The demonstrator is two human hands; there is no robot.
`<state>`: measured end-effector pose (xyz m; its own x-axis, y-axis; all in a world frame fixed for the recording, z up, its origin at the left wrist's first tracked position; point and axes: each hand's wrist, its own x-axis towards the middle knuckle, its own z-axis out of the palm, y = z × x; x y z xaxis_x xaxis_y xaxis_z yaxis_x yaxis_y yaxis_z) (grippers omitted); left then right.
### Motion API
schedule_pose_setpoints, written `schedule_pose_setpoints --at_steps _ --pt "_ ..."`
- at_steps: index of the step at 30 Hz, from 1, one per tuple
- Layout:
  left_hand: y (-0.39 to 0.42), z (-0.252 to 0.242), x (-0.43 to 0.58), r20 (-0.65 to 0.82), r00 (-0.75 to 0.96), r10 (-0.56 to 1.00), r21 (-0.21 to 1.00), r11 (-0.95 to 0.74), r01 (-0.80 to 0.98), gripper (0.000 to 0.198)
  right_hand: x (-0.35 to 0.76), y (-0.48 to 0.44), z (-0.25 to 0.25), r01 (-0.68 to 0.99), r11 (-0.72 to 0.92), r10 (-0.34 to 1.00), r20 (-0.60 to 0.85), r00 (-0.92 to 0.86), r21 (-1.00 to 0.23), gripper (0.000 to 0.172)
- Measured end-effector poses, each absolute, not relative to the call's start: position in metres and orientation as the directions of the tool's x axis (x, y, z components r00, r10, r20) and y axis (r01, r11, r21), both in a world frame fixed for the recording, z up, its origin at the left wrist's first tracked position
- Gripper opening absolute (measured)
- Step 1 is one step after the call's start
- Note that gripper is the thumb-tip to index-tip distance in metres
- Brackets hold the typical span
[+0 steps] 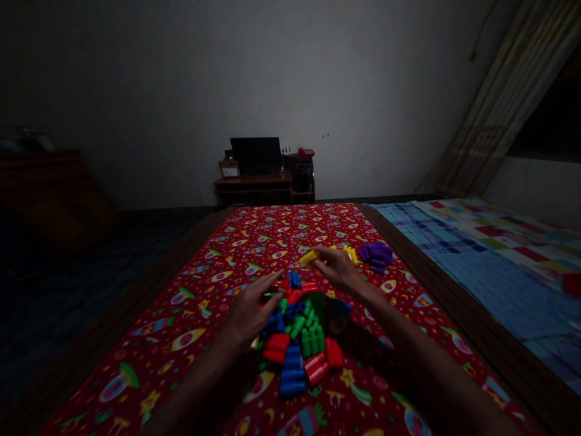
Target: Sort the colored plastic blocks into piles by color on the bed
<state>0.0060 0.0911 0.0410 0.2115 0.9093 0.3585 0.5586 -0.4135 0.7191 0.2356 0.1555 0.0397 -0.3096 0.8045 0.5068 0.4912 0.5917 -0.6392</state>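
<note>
A yellow block (308,257) is pinched in the fingertips of my right hand (336,265), above the far end of a mixed pile. My left hand (247,310) hovers at the pile's left side, thumb and fingers apart, with nothing seen between them. In the pile lie several ribbed plastic blocks: green blocks (313,341), blue blocks (293,381) and red blocks (316,368). Just beyond my right hand, partly hidden by it, sit yellow blocks (352,253). A group of purple blocks (377,255) rests to the right of these.
A red patterned cloth (190,315) covers the surface beneath the blocks. To the right lies blue checked and patchwork bedding (481,272). By the far wall, a low desk (254,180) holds a dark screen (256,154). A curtain (490,103) hangs at right.
</note>
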Motion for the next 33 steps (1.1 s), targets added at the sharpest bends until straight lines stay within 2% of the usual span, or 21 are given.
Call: schedule_pose_setpoints --at_steps 3,5,8,12,14,18,20,22,25,27,30,33 --pt "0.092 0.047 -0.009 0.367 0.25 0.896 0.596 -0.433 0.676 0.047 0.268 0.187 0.033 0.593 0.437 0.835 0.551 0.013 -0.676 0.034" --pt "0.093 0.041 -0.017 0.345 0.313 0.885 0.534 -0.459 0.709 0.045 0.285 0.202 0.025 0.64 0.384 0.821 0.563 0.092 -0.666 0.037" --pt "0.094 0.023 -0.022 0.353 0.376 0.856 0.462 -0.51 0.726 0.042 0.298 0.209 0.013 0.686 0.414 0.832 0.554 -0.019 -0.598 0.038" --pt "0.087 0.023 -0.031 0.306 0.44 0.844 0.369 -0.531 0.763 0.037 0.302 0.203 0.006 0.717 0.455 0.876 0.412 -0.253 -0.528 0.024" --pt "0.08 0.035 -0.039 0.219 0.436 0.873 0.337 -0.487 0.806 0.033 0.303 0.201 0.007 0.736 0.429 0.888 0.396 -0.235 -0.524 0.024" --pt "0.064 0.044 -0.051 -0.016 0.343 0.939 0.284 -0.325 0.902 0.031 0.303 0.203 0.014 0.769 0.399 0.858 0.498 -0.121 -0.5 0.03" --pt "0.058 0.038 -0.052 -0.096 0.333 0.938 0.27 -0.297 0.916 0.03 0.301 0.204 0.021 0.76 0.398 0.843 0.532 -0.081 -0.514 0.032" --pt "0.056 0.031 -0.051 -0.089 0.354 0.931 0.292 -0.315 0.903 0.036 0.295 0.202 0.029 0.723 0.412 0.837 0.544 -0.059 -0.555 0.032" --pt "0.059 0.03 -0.05 0.02 0.362 0.932 0.363 -0.344 0.866 0.04 0.275 0.187 0.043 0.607 0.482 0.84 0.529 -0.117 -0.632 0.029" --pt "0.063 0.038 -0.046 0.085 0.333 0.939 0.412 -0.337 0.846 0.043 0.254 0.167 0.05 0.494 0.552 0.831 0.494 -0.258 -0.671 0.028" --pt "0.068 0.052 -0.031 0.14 0.274 0.952 0.509 -0.306 0.804 0.051 0.22 0.133 0.052 0.331 0.65 0.729 0.436 -0.528 -0.684 0.032" --pt "0.07 0.053 -0.012 0.153 0.218 0.964 0.642 -0.265 0.72 0.061 0.197 0.11 0.048 0.279 0.705 0.636 0.407 -0.655 -0.652 0.037"
